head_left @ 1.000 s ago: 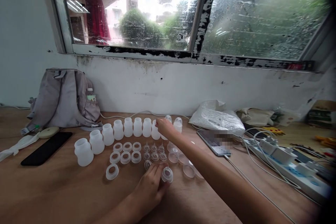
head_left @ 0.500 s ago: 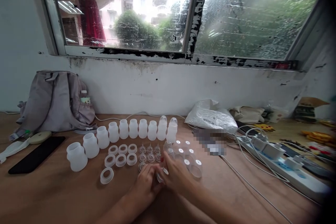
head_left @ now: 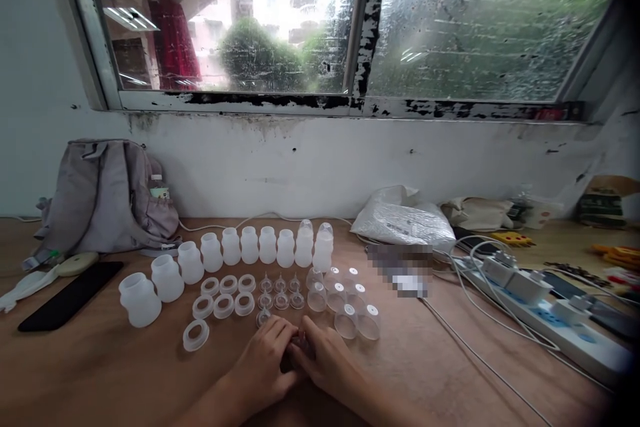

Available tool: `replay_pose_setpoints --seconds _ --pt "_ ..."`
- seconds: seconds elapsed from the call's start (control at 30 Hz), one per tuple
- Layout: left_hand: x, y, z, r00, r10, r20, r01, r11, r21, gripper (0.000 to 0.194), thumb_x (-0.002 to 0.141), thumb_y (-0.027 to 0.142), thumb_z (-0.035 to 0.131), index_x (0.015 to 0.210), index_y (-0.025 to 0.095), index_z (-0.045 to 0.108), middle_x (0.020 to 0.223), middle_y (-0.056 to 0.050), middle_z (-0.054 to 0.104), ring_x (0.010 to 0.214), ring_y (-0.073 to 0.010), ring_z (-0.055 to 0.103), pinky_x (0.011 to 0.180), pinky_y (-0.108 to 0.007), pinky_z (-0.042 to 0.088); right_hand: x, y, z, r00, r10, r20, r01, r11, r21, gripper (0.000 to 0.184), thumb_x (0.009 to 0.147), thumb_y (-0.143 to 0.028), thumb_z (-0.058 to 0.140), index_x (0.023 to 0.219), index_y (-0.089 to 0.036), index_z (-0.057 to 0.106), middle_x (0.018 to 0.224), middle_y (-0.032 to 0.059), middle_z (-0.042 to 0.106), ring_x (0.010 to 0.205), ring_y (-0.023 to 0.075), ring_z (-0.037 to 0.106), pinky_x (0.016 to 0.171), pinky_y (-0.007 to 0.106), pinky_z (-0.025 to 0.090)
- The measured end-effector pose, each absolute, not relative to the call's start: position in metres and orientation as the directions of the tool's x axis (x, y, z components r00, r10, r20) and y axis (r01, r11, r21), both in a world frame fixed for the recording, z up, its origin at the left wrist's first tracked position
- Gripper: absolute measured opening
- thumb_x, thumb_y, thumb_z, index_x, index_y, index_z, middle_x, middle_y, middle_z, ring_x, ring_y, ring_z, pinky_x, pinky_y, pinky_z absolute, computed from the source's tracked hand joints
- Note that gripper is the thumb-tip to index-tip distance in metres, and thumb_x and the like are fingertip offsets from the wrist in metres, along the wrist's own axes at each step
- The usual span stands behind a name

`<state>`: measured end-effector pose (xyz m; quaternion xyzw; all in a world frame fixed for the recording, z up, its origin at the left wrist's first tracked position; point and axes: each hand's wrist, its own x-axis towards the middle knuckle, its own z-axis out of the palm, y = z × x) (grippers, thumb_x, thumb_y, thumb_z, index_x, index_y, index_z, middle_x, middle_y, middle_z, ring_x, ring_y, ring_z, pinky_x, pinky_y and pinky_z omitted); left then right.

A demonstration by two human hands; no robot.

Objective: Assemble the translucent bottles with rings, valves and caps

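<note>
My left hand (head_left: 265, 357) and my right hand (head_left: 333, 350) meet at the front of the desk, fingers curled together. Between them is a clear plastic cap (head_left: 301, 343), mostly hidden by the fingers. Just beyond the left fingertips are several clear nipples (head_left: 281, 300) in short rows. Further left lie white collar rings (head_left: 223, 306). Clear dome caps (head_left: 349, 323) stand to the right of my right hand, most with a round white sticker on top; two nearer the nipples have none.
Frosted bottles (head_left: 249, 245) form a curved row behind; the two rightmost are topped with clear caps. On the left are a black phone-like slab (head_left: 73, 297) and a grey backpack (head_left: 107, 193). A silvery bag (head_left: 405, 223), cables and a power strip (head_left: 545, 320) occupy the right.
My hands have drawn closer together and lower, away from the dome caps. The cap's white sticker, visible between them before, is now hidden. The view has shifted slightly.
</note>
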<state>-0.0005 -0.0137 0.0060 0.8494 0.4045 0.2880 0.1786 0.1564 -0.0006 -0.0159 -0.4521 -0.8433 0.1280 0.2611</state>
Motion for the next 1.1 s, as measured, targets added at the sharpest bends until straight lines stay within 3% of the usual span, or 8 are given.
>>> replay_pose_setpoints --seconds 0.1,0.23,0.37,0.6,0.77,0.93,1.1 --pt "-0.003 -0.016 0.013 0.485 0.799 0.355 0.601 -0.599 0.53 0.021 0.066 0.019 0.061 0.085 0.017 0.052 0.087 -0.004 0.054 0.083 -0.0181 0.047 0.074 -0.031 0.04 0.155 -0.006 -0.012 -0.468 0.812 0.35 0.636 0.584 -0.504 0.013 0.085 -0.032 0.038 0.083 -0.02 0.042 0.066 -0.0003 0.059 0.057 0.0128 0.055 0.05 0.022 0.033" --pt "-0.01 -0.023 0.016 0.463 0.815 0.349 0.628 -0.579 0.519 0.024 0.066 0.034 0.064 0.077 0.017 0.052 0.079 -0.003 0.054 0.076 -0.0171 0.047 0.067 -0.029 0.039 0.153 -0.014 -0.002 -0.538 0.754 0.376 0.587 0.655 -0.476 0.014 0.089 -0.027 0.028 0.09 -0.02 0.04 0.071 0.0006 0.061 0.06 0.0133 0.056 0.055 0.022 0.037" --pt "-0.021 -0.033 0.019 0.47 0.816 0.337 0.644 -0.578 0.502 0.025 0.064 0.034 0.065 0.074 0.016 0.051 0.077 -0.002 0.054 0.073 -0.0157 0.047 0.065 -0.027 0.039 0.149 -0.024 0.006 -0.635 0.681 0.365 0.504 0.723 -0.473 0.015 0.09 -0.024 0.024 0.092 -0.02 0.039 0.072 0.0007 0.06 0.058 0.0123 0.055 0.055 0.022 0.039" --pt "-0.036 -0.054 0.034 0.513 0.807 0.295 0.656 -0.589 0.472 0.023 0.064 0.031 0.065 0.076 0.017 0.05 0.078 -0.002 0.055 0.075 -0.0162 0.048 0.066 -0.027 0.039 0.145 -0.043 0.02 -0.707 0.624 0.332 0.479 0.768 -0.424 0.018 0.088 -0.024 0.03 0.101 -0.019 0.042 0.081 0.0036 0.062 0.064 0.0141 0.057 0.058 0.023 0.041" --pt "-0.05 -0.057 0.04 0.591 0.782 0.196 0.661 -0.609 0.437 0.022 0.066 0.033 0.063 0.082 0.02 0.054 0.079 -0.001 0.056 0.074 -0.0156 0.049 0.065 -0.026 0.04 0.147 -0.045 0.02 -0.72 0.622 0.309 0.458 0.759 -0.462 0.02 0.083 -0.02 0.039 0.103 -0.022 0.043 0.09 0.0029 0.062 0.076 0.0142 0.057 0.067 0.021 0.041" --pt "-0.08 -0.049 0.038 0.549 0.812 0.199 0.718 -0.579 0.385 0.03 0.072 0.034 0.057 0.1 0.023 0.053 0.095 -0.002 0.057 0.088 -0.0177 0.05 0.078 -0.029 0.04 0.153 -0.022 0.007 -0.581 0.74 0.339 0.556 0.665 -0.499 0.021 0.077 -0.023 0.048 0.097 -0.02 0.044 0.078 0.0014 0.06 0.067 0.0137 0.056 0.061 0.022 0.04" --pt "-0.114 -0.034 0.025 0.464 0.839 0.284 0.843 -0.517 0.15 0.032 0.079 0.04 0.047 0.108 0.027 0.051 0.114 -0.004 0.052 0.106 -0.0229 0.044 0.09 -0.037 0.034 0.155 0.001 -0.004 -0.442 0.814 0.377 0.661 0.579 -0.477 0.026 0.074 -0.019 0.051 0.1 -0.021 0.044 0.083 0.0019 0.057 0.07 0.0145 0.054 0.064 0.025 0.042"
